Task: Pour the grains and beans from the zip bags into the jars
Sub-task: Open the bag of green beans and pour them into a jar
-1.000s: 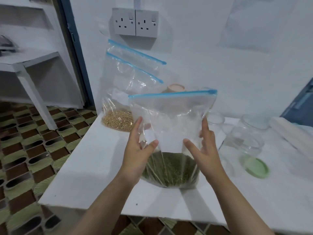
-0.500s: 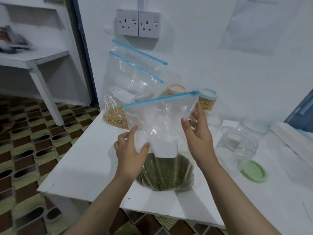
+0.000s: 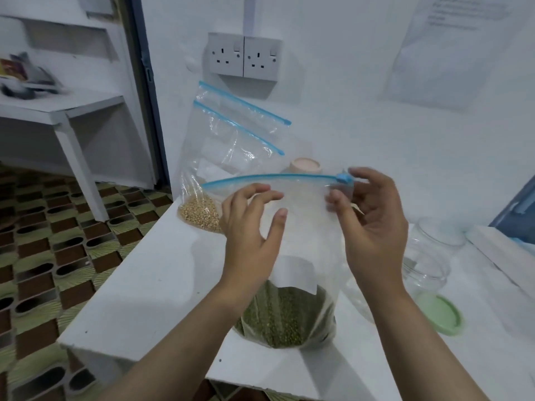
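Note:
A clear zip bag of green beans (image 3: 285,314) stands on the white table (image 3: 144,285), its blue zip strip (image 3: 269,178) level at the top. My left hand (image 3: 252,235) holds the upper left part of the bag between curled fingers and thumb. At the right end of the strip, my right hand (image 3: 373,227) pinches the bag's top corner just beside the blue slider (image 3: 344,179). Behind stands a bag of tan grains (image 3: 199,212), with another zip bag (image 3: 240,111) leaning on the wall. Two open glass jars (image 3: 425,270) (image 3: 437,235) stand to the right.
A green lid (image 3: 440,314) lies flat in front of the jars. A pink-lidded jar (image 3: 305,166) sits behind the bag. A white box (image 3: 498,250) lies along the right edge. The table's left edge drops to a patterned floor; a white shelf unit (image 3: 72,111) stands at left.
Both hands climbed from the bag's middle to its top. The zip strip levelled out, and my right hand reached the slider at the right end.

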`<state>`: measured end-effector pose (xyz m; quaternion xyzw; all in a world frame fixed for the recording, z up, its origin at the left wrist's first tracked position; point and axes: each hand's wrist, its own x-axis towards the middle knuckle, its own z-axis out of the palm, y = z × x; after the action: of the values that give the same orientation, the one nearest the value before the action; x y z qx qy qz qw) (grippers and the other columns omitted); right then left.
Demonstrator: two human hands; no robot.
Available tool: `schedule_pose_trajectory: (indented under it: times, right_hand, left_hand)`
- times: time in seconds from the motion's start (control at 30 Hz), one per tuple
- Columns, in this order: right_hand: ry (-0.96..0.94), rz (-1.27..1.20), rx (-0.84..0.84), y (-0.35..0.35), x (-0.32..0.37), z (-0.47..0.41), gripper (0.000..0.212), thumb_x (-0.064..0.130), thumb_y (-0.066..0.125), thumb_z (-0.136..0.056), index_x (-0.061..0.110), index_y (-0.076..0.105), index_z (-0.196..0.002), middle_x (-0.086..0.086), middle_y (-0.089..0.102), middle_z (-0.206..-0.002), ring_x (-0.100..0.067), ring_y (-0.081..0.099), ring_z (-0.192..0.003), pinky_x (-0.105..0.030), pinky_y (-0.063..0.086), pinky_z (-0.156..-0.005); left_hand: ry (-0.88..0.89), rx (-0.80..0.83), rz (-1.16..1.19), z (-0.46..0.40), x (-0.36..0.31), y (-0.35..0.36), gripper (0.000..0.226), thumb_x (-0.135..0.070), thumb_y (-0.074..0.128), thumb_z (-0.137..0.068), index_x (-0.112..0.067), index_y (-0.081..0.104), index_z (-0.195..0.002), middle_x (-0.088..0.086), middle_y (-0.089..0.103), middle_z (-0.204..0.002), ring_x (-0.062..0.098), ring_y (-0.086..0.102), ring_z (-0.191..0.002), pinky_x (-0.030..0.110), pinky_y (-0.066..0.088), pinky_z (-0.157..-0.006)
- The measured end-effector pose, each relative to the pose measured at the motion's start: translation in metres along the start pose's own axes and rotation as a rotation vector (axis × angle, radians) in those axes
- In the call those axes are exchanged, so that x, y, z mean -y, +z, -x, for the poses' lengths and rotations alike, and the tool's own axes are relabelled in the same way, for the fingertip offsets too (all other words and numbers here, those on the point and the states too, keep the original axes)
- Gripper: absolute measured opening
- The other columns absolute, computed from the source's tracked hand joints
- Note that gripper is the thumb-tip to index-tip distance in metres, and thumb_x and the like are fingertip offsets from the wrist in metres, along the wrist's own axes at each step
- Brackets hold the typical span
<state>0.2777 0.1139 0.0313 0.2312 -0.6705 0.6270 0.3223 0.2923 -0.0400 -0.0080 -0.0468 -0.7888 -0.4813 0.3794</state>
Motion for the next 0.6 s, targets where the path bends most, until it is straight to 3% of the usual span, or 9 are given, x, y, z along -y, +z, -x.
schedule_pose_trajectory:
  times: [0.07,0.2,0.37,0.47,0.6]
  right_hand:
    - [-0.025,-0.034,-0.011,-0.002,0.004,0.000,0.035,0.004,0.068,-0.092,0.030,0.057,-0.112,-0.001,0.071,-0.093,-0.020,0.072,-0.082,-0.032,0.057,-0.080]
    - [-0.069,-0.070,-0.001,-0.007,0.005,0.000,0.032,-0.003,0.069,-0.089,0.023,0.060,-0.105,-0.002,0.070,-0.090,-0.020,0.072,-0.077,-0.028,0.056,-0.076]
    - [-0.015,-0.130,0.052,-0.011,0.004,-0.003,0.027,0.001,0.068,-0.087,0.019,0.063,-0.105,0.000,0.071,-0.094,-0.017,0.072,-0.084,-0.032,0.060,-0.073]
    - [0.012,-0.133,0.099,-0.016,0.001,-0.004,0.024,0.001,0.065,-0.090,0.016,0.061,-0.108,-0.006,0.071,-0.095,-0.023,0.072,-0.081,-0.034,0.060,-0.071]
    - [0.005,-0.122,0.141,-0.019,0.002,-0.007,0.018,0.003,0.057,-0.095,0.015,0.060,-0.108,-0.007,0.071,-0.091,-0.024,0.072,-0.071,-0.031,0.059,-0.067]
  left_hand:
    - [0.092,0.017,0.038,-0.006,-0.013,0.005,0.021,-0.031,0.058,-0.097,-0.029,0.063,-0.117,-0.015,0.048,-0.128,0.007,0.035,-0.131,0.043,0.034,-0.111]
    - [0.201,0.021,0.084,-0.015,-0.037,0.015,0.026,-0.028,0.059,-0.097,-0.025,0.063,-0.122,-0.012,0.052,-0.131,0.008,0.038,-0.132,0.041,0.033,-0.110]
    - [0.142,0.021,0.180,-0.018,-0.051,0.023,0.019,-0.028,0.062,-0.094,-0.028,0.066,-0.113,-0.014,0.064,-0.114,0.013,0.054,-0.122,0.054,0.038,-0.103]
    - [0.144,0.041,0.179,-0.023,-0.047,0.022,0.015,-0.035,0.062,-0.092,-0.039,0.065,-0.106,-0.020,0.065,-0.109,0.013,0.056,-0.118,0.056,0.041,-0.099]
    - [0.156,0.109,0.174,-0.029,-0.052,0.019,0.022,-0.042,0.062,-0.090,-0.044,0.060,-0.112,-0.037,0.057,-0.108,0.011,0.057,-0.114,0.056,0.042,-0.098]
